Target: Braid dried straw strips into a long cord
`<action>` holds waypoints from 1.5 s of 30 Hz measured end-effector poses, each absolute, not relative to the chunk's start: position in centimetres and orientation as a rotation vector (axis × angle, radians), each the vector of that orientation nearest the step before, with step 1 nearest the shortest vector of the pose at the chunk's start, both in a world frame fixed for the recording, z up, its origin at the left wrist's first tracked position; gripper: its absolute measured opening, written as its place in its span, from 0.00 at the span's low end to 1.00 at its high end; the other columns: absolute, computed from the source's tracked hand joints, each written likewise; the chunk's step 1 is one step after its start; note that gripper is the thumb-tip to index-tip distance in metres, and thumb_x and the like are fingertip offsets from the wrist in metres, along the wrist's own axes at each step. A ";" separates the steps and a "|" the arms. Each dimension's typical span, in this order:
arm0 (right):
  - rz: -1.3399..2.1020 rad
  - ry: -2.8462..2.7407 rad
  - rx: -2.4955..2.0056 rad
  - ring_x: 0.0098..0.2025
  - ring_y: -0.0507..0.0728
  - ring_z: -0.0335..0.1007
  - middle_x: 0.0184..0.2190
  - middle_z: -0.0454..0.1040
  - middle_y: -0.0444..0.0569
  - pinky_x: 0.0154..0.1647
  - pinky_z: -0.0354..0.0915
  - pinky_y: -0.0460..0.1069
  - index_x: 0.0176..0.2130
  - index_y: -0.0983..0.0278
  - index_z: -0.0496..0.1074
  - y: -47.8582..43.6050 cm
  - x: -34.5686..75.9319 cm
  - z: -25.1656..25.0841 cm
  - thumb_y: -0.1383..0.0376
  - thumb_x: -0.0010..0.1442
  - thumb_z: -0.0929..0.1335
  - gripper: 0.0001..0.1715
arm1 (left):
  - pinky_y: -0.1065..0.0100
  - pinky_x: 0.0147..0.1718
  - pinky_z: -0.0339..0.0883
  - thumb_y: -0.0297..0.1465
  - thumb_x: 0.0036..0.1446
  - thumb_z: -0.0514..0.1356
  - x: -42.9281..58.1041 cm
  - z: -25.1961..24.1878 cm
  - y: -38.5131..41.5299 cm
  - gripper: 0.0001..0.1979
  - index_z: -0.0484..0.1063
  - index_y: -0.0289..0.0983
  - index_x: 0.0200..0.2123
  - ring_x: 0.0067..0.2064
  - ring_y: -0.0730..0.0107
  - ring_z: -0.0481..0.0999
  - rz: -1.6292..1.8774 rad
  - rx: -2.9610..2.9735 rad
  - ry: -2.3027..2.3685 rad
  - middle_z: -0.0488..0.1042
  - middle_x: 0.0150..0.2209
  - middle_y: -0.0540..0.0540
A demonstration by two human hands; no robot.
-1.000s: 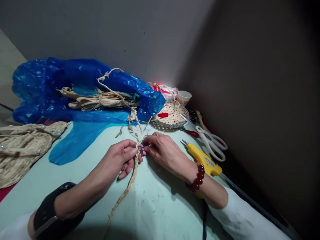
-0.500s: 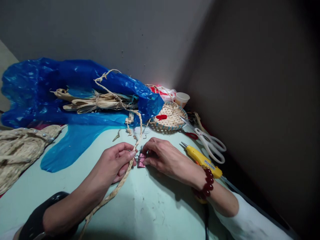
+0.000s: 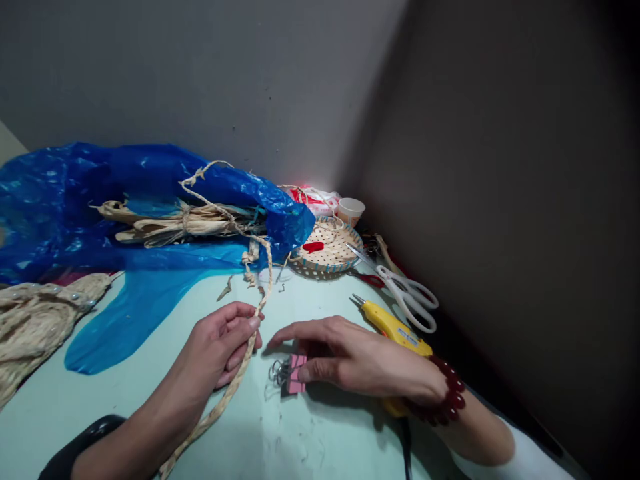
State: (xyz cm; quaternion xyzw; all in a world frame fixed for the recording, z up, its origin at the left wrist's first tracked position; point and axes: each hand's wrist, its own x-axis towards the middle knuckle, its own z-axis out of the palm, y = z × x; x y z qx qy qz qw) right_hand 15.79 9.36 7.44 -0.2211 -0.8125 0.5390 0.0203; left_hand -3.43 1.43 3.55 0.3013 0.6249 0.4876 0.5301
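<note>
A pale braided straw cord runs from the pile at the back down to the near left edge of the table. My left hand pinches it between thumb and fingers. To the right, my right hand has its thumb against a pink binder clip with silver wire handles pointing left. The index finger stretches out above the clip, while the other fingers behind it are partly hidden. The clip is apart from the cord.
A yellow glue gun and white-handled scissors lie at the right. Behind are a woven basket, a paper cup and a blue plastic bag with a husk bundle. Woven straw work rests at the left.
My right hand has moved right and nearer to me with the pink binder clip, away from the cord. Its index finger is now stretched out. My left hand keeps its pinch on the cord.
</note>
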 end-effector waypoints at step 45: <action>1.769 -1.656 -0.895 0.28 0.50 0.65 0.27 0.71 0.43 0.27 0.61 0.45 0.36 0.65 0.70 7.9 15.2 6.3 0.61 0.48 0.77 0.19 | 0.69 0.25 0.73 0.31 0.46 0.67 -1.4 4.7 0.4 0.18 0.70 0.40 0.42 0.23 0.71 0.77 1.318 0.994 1.554 0.72 0.29 0.54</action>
